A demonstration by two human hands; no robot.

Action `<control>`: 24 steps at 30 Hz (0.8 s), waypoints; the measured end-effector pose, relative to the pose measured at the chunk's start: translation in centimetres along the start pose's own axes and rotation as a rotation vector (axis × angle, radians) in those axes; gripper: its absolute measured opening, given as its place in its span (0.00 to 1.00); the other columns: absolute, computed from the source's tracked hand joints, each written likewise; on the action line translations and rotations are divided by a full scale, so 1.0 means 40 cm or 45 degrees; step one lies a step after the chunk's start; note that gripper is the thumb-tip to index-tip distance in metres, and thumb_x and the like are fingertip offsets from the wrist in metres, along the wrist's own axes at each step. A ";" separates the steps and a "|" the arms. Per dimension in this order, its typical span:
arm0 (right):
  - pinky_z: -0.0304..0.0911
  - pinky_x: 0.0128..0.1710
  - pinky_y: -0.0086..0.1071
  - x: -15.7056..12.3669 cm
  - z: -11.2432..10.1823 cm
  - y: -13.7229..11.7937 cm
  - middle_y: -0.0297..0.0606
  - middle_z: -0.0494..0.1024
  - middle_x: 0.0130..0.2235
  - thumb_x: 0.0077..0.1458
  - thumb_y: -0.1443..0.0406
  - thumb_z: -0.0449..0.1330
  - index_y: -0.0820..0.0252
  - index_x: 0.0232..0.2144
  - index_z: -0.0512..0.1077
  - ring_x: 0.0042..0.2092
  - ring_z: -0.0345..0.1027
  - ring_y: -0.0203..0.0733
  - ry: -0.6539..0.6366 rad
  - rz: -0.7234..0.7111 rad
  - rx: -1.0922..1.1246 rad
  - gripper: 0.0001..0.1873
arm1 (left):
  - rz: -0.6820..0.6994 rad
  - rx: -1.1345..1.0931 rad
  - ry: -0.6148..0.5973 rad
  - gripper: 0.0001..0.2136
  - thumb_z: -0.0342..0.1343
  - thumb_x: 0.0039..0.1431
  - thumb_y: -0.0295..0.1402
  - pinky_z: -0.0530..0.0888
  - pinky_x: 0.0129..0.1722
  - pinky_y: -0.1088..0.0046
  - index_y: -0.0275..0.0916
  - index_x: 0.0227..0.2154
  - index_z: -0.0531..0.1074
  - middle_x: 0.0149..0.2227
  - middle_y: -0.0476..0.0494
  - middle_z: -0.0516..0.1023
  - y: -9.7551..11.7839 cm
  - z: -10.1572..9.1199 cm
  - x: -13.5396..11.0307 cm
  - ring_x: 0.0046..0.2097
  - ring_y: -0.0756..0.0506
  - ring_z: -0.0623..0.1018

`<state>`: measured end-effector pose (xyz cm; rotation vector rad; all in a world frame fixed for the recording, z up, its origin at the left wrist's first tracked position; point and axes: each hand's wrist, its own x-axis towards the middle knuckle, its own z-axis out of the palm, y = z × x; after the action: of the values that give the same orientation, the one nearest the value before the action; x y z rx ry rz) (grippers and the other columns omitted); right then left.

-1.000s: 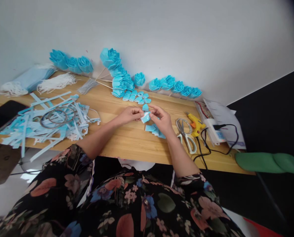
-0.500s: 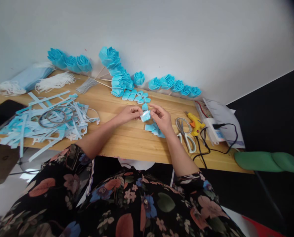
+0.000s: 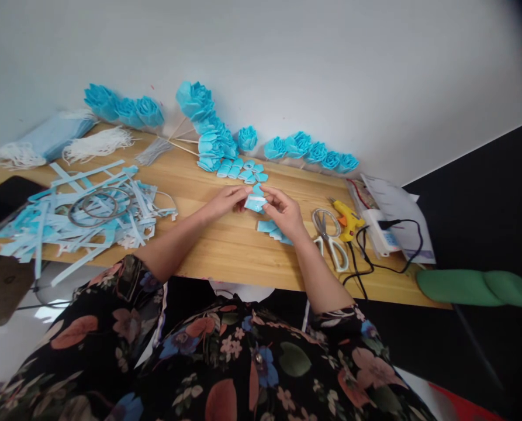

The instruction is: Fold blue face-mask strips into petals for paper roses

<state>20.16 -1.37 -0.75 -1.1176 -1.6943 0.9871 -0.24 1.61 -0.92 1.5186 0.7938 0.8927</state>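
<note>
The left hand (image 3: pixel 230 202) pinches the left edge of a blue piece (image 3: pixel 255 204); the right hand (image 3: pixel 286 211) pinches its right edge. I observe the blue piece over the wooden table (image 3: pixel 217 248), between the flat cutouts (image 3: pixel 269 228) and the curled petals (image 3: pixel 234 169). Scissors (image 3: pixel 326 236) lie beside the yellow glue gun (image 3: pixel 349 221)

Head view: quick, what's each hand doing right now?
Left hand: closed, holding the left end of a folded blue fabric piece.
Right hand: thumb at that piece's right end; whether its grip is shut cannot be told.
</note>
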 end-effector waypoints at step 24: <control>0.67 0.40 0.33 0.003 0.001 0.013 0.35 0.80 0.37 0.54 0.62 0.62 0.55 0.45 0.74 0.38 0.73 0.39 0.132 -0.047 0.014 0.15 | -0.018 -0.150 -0.017 0.17 0.64 0.53 0.45 0.65 0.26 0.77 0.37 0.35 0.69 0.24 0.52 0.74 -0.006 0.001 0.001 0.25 0.53 0.71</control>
<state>20.23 -1.11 -1.21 -1.1078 -1.6191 0.8989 -0.19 1.66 -1.15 1.4131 0.7289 0.9027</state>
